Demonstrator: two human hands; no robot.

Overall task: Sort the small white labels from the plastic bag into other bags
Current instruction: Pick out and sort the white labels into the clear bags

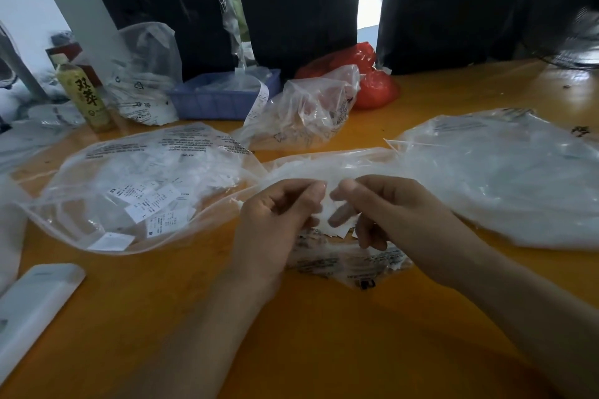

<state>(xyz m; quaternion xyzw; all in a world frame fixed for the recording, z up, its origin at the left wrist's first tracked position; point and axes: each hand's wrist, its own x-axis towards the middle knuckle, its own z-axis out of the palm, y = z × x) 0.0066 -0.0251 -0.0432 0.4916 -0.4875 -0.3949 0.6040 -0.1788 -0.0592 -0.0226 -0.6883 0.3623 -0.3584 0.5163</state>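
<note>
**Peeling one label off the stack, over the middle bag**

The small white labels [337, 220] in play are a little sheaf held between the two hands, just above the crumpled middle bag [350, 264] that lies near the front of the orange table [308, 334]. The step in hand looks like separating one label from the sheaf so it can be read and dropped in the right bag. To do it well, I would slide the top label sideways with a thumb rather than pull upward, keep the rest pinched firmly, and check the printed size before letting go; the labels are thin and light, so a loose grip could scatter them back into the source bag.

The left hand [278, 220] has its fingers curled, thumb and forefinger pinching the upper left edge of the sheaf. The right hand [372, 207] mirrors it, thumb on top and fingers curled beneath, pinching the right side. Both forearms reach in from the near edge, the wrists close together.

To the left lies a wide clear bag [136, 191] with many labels already inside, its mouth facing the hands. To the right is another clear bag [505, 181], its contents too hazy to make out. Farther off stand a blue basket [214, 104], a bottle [84, 97] and a red bag [372, 84].
</note>
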